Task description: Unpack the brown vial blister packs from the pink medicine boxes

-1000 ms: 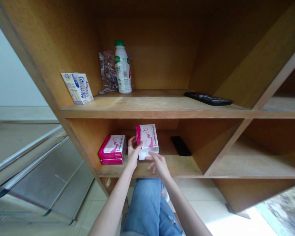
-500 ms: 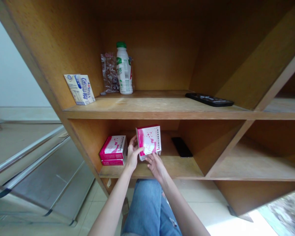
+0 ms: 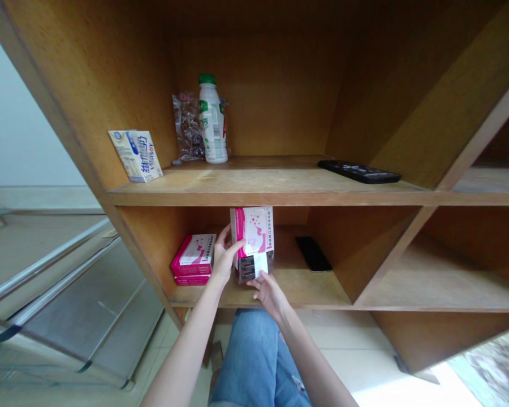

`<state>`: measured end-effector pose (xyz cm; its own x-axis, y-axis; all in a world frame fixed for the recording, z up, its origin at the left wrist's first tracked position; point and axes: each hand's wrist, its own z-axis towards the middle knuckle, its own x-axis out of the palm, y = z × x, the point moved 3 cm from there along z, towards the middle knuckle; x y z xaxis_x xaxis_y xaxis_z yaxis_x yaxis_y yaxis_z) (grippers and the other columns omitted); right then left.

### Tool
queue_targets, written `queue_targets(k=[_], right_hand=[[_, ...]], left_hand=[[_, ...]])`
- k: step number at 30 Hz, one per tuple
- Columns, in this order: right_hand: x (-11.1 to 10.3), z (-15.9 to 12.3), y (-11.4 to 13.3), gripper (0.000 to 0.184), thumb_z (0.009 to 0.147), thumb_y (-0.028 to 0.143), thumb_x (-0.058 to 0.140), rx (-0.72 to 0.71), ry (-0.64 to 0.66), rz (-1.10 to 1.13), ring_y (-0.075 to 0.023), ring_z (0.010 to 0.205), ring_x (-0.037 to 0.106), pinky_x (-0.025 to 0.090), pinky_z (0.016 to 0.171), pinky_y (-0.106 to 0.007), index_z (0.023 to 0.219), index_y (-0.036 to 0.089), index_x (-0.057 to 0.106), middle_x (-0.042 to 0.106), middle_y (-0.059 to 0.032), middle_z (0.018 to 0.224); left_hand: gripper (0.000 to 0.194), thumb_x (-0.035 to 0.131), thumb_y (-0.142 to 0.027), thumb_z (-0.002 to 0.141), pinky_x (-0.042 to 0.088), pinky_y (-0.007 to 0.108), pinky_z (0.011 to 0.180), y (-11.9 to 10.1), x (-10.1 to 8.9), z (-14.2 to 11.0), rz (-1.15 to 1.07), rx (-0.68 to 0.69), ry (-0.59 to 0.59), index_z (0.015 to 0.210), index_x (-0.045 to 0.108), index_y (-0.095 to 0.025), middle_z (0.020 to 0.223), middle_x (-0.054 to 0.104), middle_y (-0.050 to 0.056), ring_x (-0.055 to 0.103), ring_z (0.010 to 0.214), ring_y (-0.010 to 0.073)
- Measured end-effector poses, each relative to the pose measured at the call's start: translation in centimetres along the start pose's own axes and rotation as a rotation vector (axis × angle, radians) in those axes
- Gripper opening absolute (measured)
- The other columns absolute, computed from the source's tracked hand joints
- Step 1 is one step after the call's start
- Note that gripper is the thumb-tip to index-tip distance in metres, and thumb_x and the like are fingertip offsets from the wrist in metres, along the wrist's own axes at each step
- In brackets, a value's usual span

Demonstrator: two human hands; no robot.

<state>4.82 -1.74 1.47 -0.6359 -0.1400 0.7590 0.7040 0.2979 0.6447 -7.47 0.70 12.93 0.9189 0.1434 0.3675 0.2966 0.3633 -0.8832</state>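
Observation:
A pink and white box (image 3: 254,229) with printed figures is held tilted up in the lower compartment. My left hand (image 3: 224,259) is closed round its left side, thumb on the front. Out of the box's lower end sticks a dark brown pack (image 3: 246,269) with a white label, partly inside the box. My right hand (image 3: 270,291) pinches the pack's bottom edge at the label, thumb in front, other fingers under it. Left of my left hand, two similar pink boxes (image 3: 197,249) lie stacked on the lower shelf.
A black phone (image 3: 313,254) lies on the lower shelf at right. On the upper shelf (image 3: 258,183) are a Vitasoy carton (image 3: 138,155), a white bottle with green cap (image 3: 212,121), a clear plastic bag (image 3: 189,127) and a black phone-like device (image 3: 358,171). A metal-framed rack (image 3: 97,305) stands left.
The dark brown pack has come out of the box's lower end, drawn down by my right hand. The box has moved slightly up and left with my left hand.

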Motion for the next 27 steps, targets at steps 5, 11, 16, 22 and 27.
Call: queue_targets(k=[5,11,16,22,27], right_hand=[[-0.2,-0.7,0.7,0.039,0.074,0.041,0.066,0.034,0.038,-0.049,-0.0202,0.079,0.069,0.05,0.041,-0.019,0.104,0.018,0.058,0.071,-0.0084,0.094],[0.2,-1.1,1.7,0.046,0.07,0.037,0.072,-0.033,-0.033,-0.221,-0.0198,0.06,0.069,0.047,0.032,-0.019,0.107,0.018,0.054,0.071,-0.0078,0.088],[-0.1,-1.9,1.5,0.038,0.071,0.038,0.071,-0.031,-0.048,-0.21,-0.0162,0.048,0.065,0.046,0.033,-0.018,0.097,0.014,0.058,0.071,-0.0072,0.073],[-1.3,-3.7,2.1,0.035,0.062,0.035,0.075,-0.015,-0.076,-0.106,-0.0159,0.048,0.062,0.045,0.034,-0.021,0.087,0.015,0.061,0.069,-0.0042,0.067],[-2.7,-4.9,4.6,0.03,0.062,0.035,0.073,-0.08,-0.18,-0.067,-0.0166,0.05,0.062,0.043,0.034,-0.021,0.082,0.016,0.062,0.069,-0.0042,0.067]], left_hand=[[0.047,0.07,-0.022,0.066,0.047,0.032,0.089,0.6,0.1,0.1,0.009,-0.049,-0.03,0.112,0.061,-0.021,0.114,0.066,0.006,0.06,0.107,0.0238],[0.055,0.073,-0.023,0.066,0.047,0.032,0.089,1.3,0.8,-0.4,-0.008,-0.046,-0.078,0.118,0.057,-0.024,0.116,0.065,0.006,0.061,0.106,0.0235],[0.048,0.072,-0.026,0.067,0.046,0.032,0.092,1.1,0.6,0.8,-0.019,0.045,-0.152,0.113,0.059,-0.025,0.121,0.062,0.005,0.058,0.109,0.0231],[0.052,0.07,-0.03,0.069,0.045,0.03,0.09,0.5,-1.6,3.2,-0.007,0.123,-0.258,0.119,0.054,-0.027,0.117,0.062,0.004,0.057,0.109,0.0208],[0.047,0.071,-0.031,0.068,0.047,0.028,0.081,1.4,-2.3,2.4,0.115,-0.11,-0.145,0.113,0.058,-0.025,0.1,0.067,0.004,0.062,0.095,0.0214]])
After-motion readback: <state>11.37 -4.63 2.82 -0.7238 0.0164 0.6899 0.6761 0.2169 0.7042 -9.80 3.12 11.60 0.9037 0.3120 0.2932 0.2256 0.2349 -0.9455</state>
